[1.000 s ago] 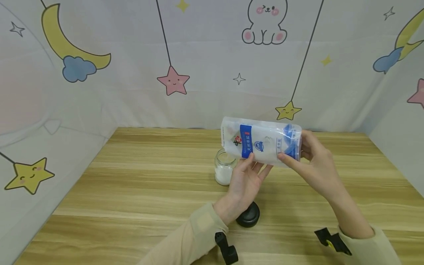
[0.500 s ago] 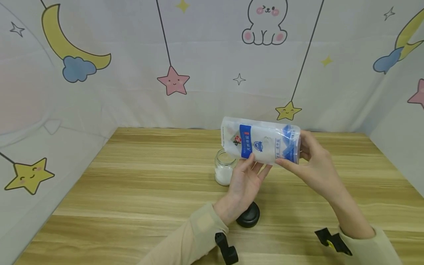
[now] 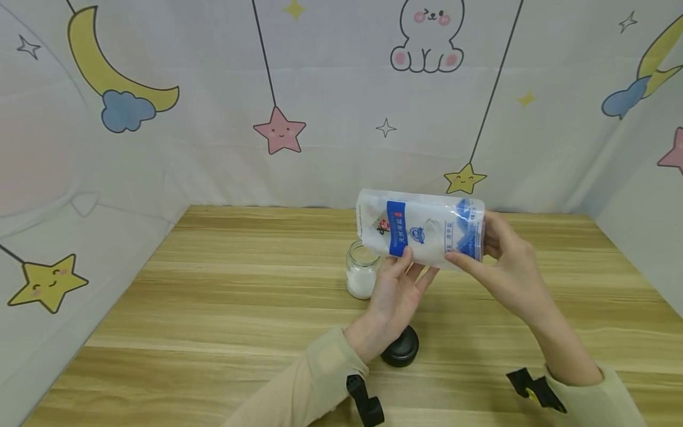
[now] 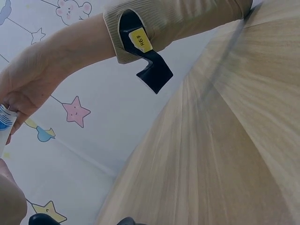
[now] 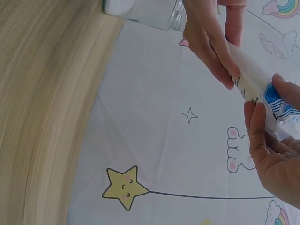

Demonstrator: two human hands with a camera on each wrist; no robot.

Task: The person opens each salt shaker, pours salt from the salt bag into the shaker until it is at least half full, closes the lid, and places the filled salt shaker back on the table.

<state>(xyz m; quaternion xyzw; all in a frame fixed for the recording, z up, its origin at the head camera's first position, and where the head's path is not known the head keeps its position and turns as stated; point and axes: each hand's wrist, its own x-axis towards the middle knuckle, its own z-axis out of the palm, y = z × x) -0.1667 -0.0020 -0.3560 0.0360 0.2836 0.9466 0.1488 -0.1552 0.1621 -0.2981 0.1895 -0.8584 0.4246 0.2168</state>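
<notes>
Sea salt pouch lies sideways in mid-air, raised off the wood-grain surface, long axis near level with a slight tilt, printed front facing the head camera. White plastic, blue band with Chinese lettering, red mark near one end, blue pattern at the other.

Both hands clamped on it. Left hand supports the lower edge near the middle: thumb on the printed front, other fingers underneath and behind. Right hand grips the blue-patterned end, thumb on the front, fingers wrapped behind. Hands apart from each other, pouch spanning between.

Glass jar stands upright and uncapped on the surface, just beyond the left hand, partly filled with white contents. Pouch's left end overlaps the jar mouth in head view; cannot tell if they touch. Right wrist view shows part of the jar too, close by the hands.

Black round lid rests on the surface, nearer the person than the jar, edge partly hidden by the left wrist. Light sleeves, black camera mounts on both. White backdrop behind, printed with stars, moons, clouds and a cartoon animal.
</notes>
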